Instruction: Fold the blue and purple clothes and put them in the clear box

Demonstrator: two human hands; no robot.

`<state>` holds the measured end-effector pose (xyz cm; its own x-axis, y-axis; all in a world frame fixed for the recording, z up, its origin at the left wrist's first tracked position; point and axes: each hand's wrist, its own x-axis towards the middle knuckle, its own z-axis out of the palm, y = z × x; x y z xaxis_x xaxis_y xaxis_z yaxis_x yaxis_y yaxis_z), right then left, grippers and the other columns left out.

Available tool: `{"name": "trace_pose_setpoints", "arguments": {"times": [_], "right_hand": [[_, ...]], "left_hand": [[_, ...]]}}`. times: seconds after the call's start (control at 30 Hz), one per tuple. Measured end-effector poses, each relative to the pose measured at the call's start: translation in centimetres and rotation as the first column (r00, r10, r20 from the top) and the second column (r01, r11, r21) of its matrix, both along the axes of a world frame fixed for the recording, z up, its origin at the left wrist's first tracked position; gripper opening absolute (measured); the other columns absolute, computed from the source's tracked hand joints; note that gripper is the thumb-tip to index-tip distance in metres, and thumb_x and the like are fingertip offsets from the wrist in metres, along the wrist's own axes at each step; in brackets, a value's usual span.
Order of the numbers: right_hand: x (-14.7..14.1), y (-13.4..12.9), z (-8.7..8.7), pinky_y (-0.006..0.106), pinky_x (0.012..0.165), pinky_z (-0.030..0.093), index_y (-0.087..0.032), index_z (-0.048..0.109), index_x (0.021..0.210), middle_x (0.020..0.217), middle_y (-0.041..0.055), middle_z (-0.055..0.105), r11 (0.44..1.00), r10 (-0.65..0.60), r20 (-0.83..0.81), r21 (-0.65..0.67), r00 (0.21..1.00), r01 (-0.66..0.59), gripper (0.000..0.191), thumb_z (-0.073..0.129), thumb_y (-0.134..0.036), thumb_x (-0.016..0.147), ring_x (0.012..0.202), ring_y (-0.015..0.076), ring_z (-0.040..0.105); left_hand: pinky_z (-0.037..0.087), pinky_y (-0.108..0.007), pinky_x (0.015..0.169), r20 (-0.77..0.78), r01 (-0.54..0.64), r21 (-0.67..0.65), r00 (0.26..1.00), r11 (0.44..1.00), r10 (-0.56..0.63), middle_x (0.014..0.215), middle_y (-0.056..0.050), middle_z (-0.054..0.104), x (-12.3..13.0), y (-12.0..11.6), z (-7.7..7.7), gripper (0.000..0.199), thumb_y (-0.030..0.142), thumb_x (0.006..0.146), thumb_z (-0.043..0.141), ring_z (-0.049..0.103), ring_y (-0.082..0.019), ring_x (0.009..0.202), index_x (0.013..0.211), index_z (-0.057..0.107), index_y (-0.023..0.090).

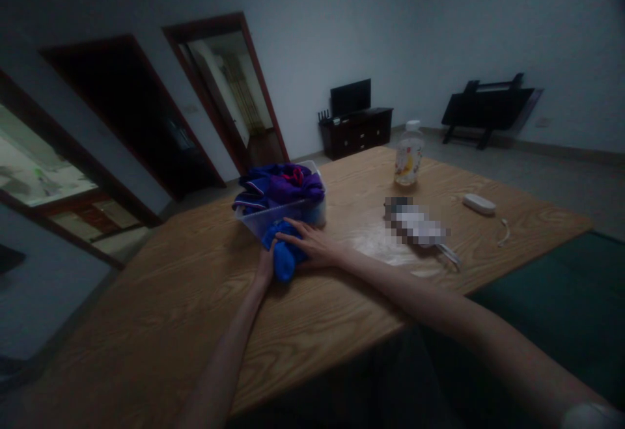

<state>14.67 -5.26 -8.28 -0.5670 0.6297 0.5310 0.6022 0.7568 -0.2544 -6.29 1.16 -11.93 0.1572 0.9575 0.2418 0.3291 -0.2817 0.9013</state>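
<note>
A bundled bright blue cloth point(284, 263) is on the wooden table point(195, 273), against the near side of a clear plastic bin point(266, 222). My left hand point(265, 263) grips the cloth from the left, its thumb on top and its other fingers mostly hidden. From the right, my right hand point(317, 247) clasps the same cloth, its fingers reaching over the top. Dark blue and purple clothes point(288, 188), with a bit of red, are heaped above the bin's rim. The picture is dim and slightly blurred.
Right of the bin stand a capped bottle point(408, 159), a partly pixelated pale object point(417, 224) with a strap, a white case point(479, 204) and a small white loop point(504, 232). Beyond are a television point(350, 97) on a dark cabinet point(359, 133) and a folded table point(488, 109).
</note>
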Motion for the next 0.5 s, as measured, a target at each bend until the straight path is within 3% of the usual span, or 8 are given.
{"name": "trace_pose_setpoints", "arguments": {"times": [0.13, 0.27, 0.4, 0.5], "right_hand": [[0.3, 0.9, -0.9, 0.045, 0.099, 0.050, -0.023, 0.032, 0.156, 0.155, 0.0203, 0.034, 0.993, -0.104, -0.009, -0.058, 0.995, 0.103, 0.087, 0.074, -0.052, 0.085, 0.130, 0.0353, 0.053], [1.3, 1.8, -1.7, 0.036, 0.084, 0.052, -0.017, 0.045, 0.141, 0.125, 0.0155, 0.062, 0.968, -0.208, -0.131, -0.169, 0.969, 0.185, 0.069, 0.074, -0.047, 0.085, 0.099, 0.0279, 0.067], [1.6, 2.6, -2.0, 0.032, 0.082, 0.052, -0.016, 0.050, 0.136, 0.110, 0.0112, 0.071, 0.939, -0.253, -0.257, -0.297, 0.933, 0.173, 0.058, 0.069, -0.038, 0.086, 0.091, 0.0259, 0.070], [1.4, 3.1, -2.0, 0.036, 0.087, 0.054, -0.014, 0.063, 0.121, 0.109, 0.0113, 0.073, 0.917, -0.257, -0.322, -0.378, 0.911, 0.125, 0.043, 0.071, -0.032, 0.082, 0.094, 0.0270, 0.069]], "left_hand": [[0.045, -0.048, 0.114, 0.153, 0.079, -0.112, 0.986, 0.991, -0.062, 0.124, -0.013, 0.070, -0.1, -0.3, -0.1, 0.070, 0.073, 0.095, 0.034, 0.059, -0.030, 0.128, 0.125, 0.062, 0.017], [0.047, -0.049, 0.111, -0.076, 0.187, 0.002, 0.980, 0.982, -0.186, 0.120, -0.015, 0.071, 0.0, -0.9, -0.7, 0.081, 0.083, 0.085, 0.044, 0.063, -0.034, 0.120, 0.121, 0.064, 0.013], [0.038, -0.052, 0.118, -0.347, 0.268, 0.208, 0.920, 0.941, -0.185, 0.142, -0.016, 0.058, 0.5, -1.7, -1.0, 0.076, 0.065, 0.081, 0.069, 0.050, -0.036, 0.137, 0.136, 0.056, 0.015], [0.030, -0.052, 0.124, -0.432, 0.329, 0.340, 0.887, 0.881, -0.164, 0.155, -0.014, 0.043, 1.0, -2.4, -0.2, 0.085, 0.052, 0.079, 0.077, 0.034, -0.033, 0.149, 0.150, 0.043, 0.020]]}}
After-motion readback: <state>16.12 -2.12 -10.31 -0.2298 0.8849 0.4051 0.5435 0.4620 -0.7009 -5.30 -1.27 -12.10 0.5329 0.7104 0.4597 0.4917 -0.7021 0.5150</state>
